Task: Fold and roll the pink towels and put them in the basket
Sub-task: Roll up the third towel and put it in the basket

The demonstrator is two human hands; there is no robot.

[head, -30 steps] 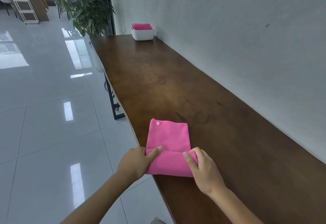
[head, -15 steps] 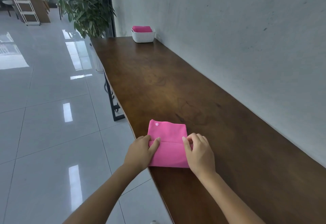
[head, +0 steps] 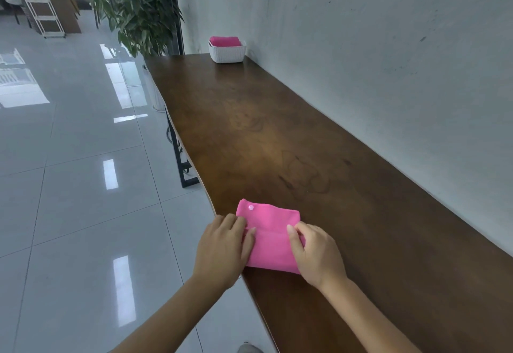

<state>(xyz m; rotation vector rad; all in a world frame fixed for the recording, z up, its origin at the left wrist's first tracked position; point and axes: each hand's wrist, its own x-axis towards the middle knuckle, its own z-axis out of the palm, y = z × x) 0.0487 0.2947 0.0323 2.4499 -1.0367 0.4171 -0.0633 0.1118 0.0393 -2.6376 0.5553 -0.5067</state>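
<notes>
A pink towel (head: 270, 237) lies on the near left edge of the long brown table (head: 319, 164), its near part rolled over toward the far end. My left hand (head: 223, 250) grips the left end of the roll, fingers curled over it. My right hand (head: 316, 252) grips the right end the same way. A small pale snap shows on the towel's far left corner. Far down the table by the wall stands a white basket (head: 227, 54) holding a rolled pink towel (head: 224, 41).
A grey wall runs along the table's right side. To the left lies glossy tiled floor, with a potted plant (head: 138, 5) beyond the table's far end and a white rack (head: 39, 5) further back. The table's black metal leg (head: 180, 164) shows at its left edge.
Both hands have moved forward along the towel, turning the rolled part further away from me. Less flat towel shows beyond the roll.
</notes>
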